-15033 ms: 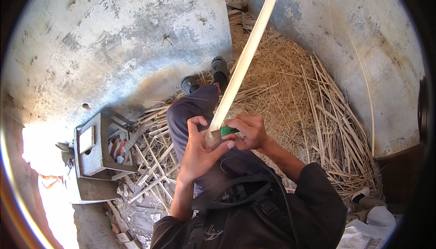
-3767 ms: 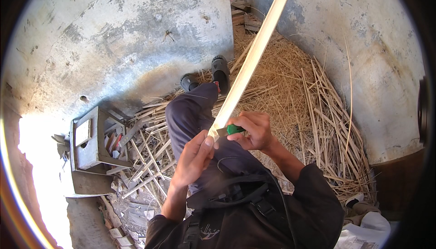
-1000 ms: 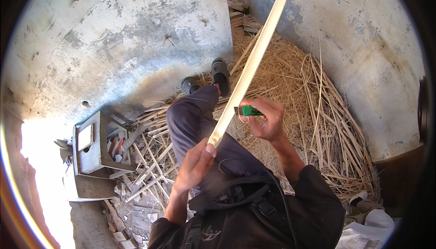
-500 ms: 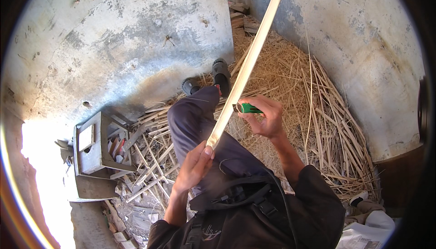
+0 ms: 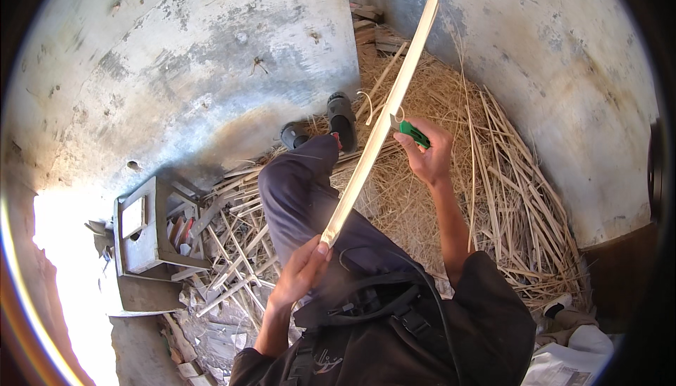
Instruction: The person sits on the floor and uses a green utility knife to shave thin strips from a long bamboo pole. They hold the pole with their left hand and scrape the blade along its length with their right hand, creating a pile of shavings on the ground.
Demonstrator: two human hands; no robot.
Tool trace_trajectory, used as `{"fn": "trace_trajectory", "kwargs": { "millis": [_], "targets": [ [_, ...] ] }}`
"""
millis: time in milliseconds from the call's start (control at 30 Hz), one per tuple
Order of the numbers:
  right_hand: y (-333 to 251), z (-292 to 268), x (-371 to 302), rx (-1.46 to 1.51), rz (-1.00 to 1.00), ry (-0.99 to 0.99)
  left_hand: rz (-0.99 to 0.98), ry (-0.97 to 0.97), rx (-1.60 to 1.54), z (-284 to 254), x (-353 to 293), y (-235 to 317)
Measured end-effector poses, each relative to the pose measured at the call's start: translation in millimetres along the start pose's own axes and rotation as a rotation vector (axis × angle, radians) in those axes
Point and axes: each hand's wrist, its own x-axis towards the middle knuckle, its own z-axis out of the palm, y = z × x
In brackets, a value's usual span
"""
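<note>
My left hand [image 5: 301, 273] is closed around the near end of a long, pale wooden strip [image 5: 359, 173], which slants up and away to the right above my leg. In my right hand [image 5: 433, 155] I grip a green-handled utility knife [image 5: 414, 135]. Its blade end meets the right edge of the strip, past the middle toward the far end; the cutting edge is too small to make out. A small curl of wood lies beside the blade. Left of the strip shows a thin curled shaving [image 5: 370, 108].
Fine shavings [image 5: 436, 90] cover the floor beyond my hands. Many thin sticks [image 5: 524, 196] lie along the curved right wall [image 5: 563, 69]. On the left stands a small wooden cabinet [image 5: 144, 228] beside loose sticks [image 5: 239, 266]. A white sack [image 5: 570, 358] lies at the lower right.
My right hand and the knife have slid along the strip, away from my body. The strip's far end has come down into view, and a curled shaving now shows at its left.
</note>
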Motion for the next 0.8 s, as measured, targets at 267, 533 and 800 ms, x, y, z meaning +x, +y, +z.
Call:
{"fn": "trace_trajectory", "kwargs": {
  "millis": [267,533,800],
  "targets": [
    [51.1,-11.2,18.9,-0.068,0.059,0.082,-0.087,-0.026,-0.018,-2.3,-10.9,-11.4],
    [115.8,-34.9,48.4,-0.120,0.260,0.293,-0.162,-0.080,-0.069,-4.8,-23.0,-27.9],
    [133.0,-43.2,39.8,0.003,0.548,0.149,-0.112,0.065,0.086,-14.8,-16.1,-31.0]
  ]
}}
